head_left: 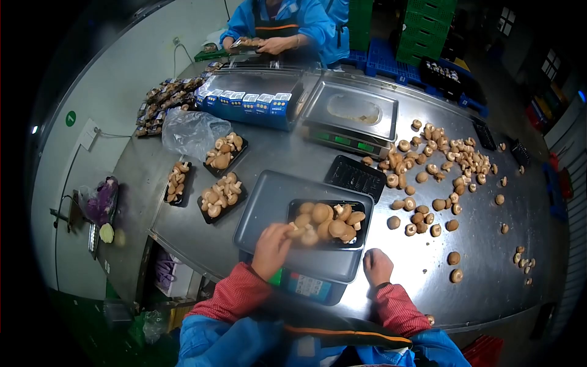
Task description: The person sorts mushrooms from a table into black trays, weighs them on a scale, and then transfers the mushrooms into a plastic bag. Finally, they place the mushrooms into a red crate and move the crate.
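Observation:
A black tray [327, 243] filled with brown mushrooms [336, 229] sits on the grey pan of a scale [263, 199] right in front of me. At the tray's left edge, my left hand [273, 248] has its fingers closed on a pale mushroom [296, 232]. My right hand [378, 268] rests on the metal table beside the scale's right edge. Its fingers are curled in, and nothing shows in them. Beyond the pan, to the right, lies an empty black tray [356, 177].
Loose mushrooms [455, 153] are spread over the table's right side. Filled trays [221, 197] and a clear plastic bag [194, 131] lie left. A second scale [351, 113] and a wrapping machine [251, 101] stand farther back. Across the table, a person [278, 27] holds a tray.

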Action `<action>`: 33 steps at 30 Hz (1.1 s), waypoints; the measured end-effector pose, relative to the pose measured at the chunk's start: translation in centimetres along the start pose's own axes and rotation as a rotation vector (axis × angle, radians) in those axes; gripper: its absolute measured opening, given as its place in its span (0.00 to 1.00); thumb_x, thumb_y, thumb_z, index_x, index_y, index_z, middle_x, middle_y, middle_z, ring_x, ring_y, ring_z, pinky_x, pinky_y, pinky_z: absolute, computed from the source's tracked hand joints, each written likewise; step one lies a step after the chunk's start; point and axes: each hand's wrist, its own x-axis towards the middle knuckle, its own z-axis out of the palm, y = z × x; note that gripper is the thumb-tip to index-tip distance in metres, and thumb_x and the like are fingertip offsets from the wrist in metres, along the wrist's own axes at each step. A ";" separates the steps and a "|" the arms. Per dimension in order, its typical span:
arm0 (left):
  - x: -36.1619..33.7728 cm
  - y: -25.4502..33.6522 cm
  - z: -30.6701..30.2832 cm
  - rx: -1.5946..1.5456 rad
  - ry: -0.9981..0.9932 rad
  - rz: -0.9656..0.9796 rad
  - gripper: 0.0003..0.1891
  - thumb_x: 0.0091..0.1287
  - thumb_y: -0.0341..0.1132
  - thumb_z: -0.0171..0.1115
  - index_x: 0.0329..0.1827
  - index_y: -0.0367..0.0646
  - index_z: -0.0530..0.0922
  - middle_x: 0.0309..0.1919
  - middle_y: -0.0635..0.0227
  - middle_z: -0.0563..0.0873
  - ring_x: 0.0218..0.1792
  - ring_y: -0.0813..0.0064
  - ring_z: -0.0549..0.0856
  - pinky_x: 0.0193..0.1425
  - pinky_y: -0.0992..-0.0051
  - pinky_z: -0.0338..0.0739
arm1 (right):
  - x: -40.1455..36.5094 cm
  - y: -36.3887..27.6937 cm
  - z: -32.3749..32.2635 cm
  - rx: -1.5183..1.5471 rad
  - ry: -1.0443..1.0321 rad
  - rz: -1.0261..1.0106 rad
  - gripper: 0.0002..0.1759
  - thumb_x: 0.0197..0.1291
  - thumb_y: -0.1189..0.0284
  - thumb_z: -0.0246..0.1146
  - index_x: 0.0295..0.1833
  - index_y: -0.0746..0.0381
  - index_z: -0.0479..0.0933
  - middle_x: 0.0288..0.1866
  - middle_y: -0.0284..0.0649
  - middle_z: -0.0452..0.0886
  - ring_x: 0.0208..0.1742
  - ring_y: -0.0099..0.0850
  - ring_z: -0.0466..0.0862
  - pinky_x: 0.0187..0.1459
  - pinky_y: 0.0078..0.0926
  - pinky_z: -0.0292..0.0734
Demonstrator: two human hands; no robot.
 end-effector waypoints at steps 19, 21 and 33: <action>2.9 -1.9 -0.3 -0.792 -0.211 -0.672 0.19 0.65 0.17 0.44 0.57 0.41 0.61 0.52 0.58 0.80 0.50 0.64 0.86 0.45 0.68 0.89 | 0.1 -0.3 -0.5 -0.040 -0.071 0.037 0.04 0.59 0.73 0.62 0.39 0.60 0.76 0.33 0.45 0.81 0.36 0.46 0.83 0.40 0.40 0.77; 3.4 -2.3 -0.7 -0.852 -0.238 -0.710 0.18 0.65 0.17 0.43 0.58 0.41 0.61 0.56 0.55 0.79 0.51 0.64 0.85 0.47 0.67 0.89 | 0.2 -0.2 -0.4 -0.023 -0.057 0.016 0.04 0.59 0.74 0.62 0.39 0.60 0.76 0.33 0.45 0.81 0.36 0.46 0.83 0.40 0.40 0.77; 16.8 -4.8 -3.1 -1.000 0.086 -0.489 0.21 0.64 0.15 0.42 0.60 0.36 0.62 0.59 0.51 0.76 0.57 0.58 0.82 0.51 0.61 0.86 | 0.6 -0.9 -1.1 -0.113 -0.125 0.030 0.03 0.60 0.74 0.61 0.39 0.61 0.76 0.30 0.46 0.79 0.33 0.47 0.81 0.37 0.40 0.76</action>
